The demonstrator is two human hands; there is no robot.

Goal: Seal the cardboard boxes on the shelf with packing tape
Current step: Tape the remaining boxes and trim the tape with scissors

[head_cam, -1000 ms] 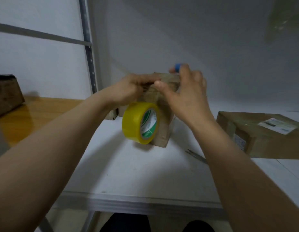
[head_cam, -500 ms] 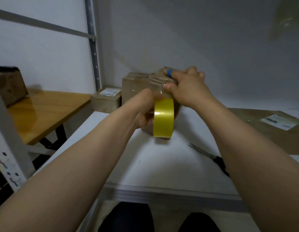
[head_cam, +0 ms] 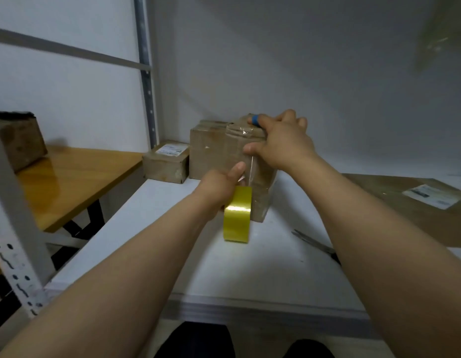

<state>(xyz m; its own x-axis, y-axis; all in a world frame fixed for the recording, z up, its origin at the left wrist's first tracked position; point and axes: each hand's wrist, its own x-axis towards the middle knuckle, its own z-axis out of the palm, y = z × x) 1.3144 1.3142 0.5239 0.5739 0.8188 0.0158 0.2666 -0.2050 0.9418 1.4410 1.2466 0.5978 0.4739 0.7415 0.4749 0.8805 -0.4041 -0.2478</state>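
Compared with half a second ago, the left hand [head_cam: 219, 187] is bringing the yellow tape roll [head_cam: 237, 215] lower down the front of the cardboard box [head_cam: 214, 148]. A clear strip is running from the roll up over the box top. The left hand is gripping the roll. The right hand [head_cam: 281, 143] is clasping the top edge of the box, with its thumb pressing on the front. The box is standing near the back left corner of the shelf board [head_cam: 250, 275], just beside a smaller box [head_cam: 165, 164].

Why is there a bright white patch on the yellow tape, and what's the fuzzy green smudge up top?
Head view: the patch on the tape roll is light glare; the top-right smudge, same view, is too blurred to identify.
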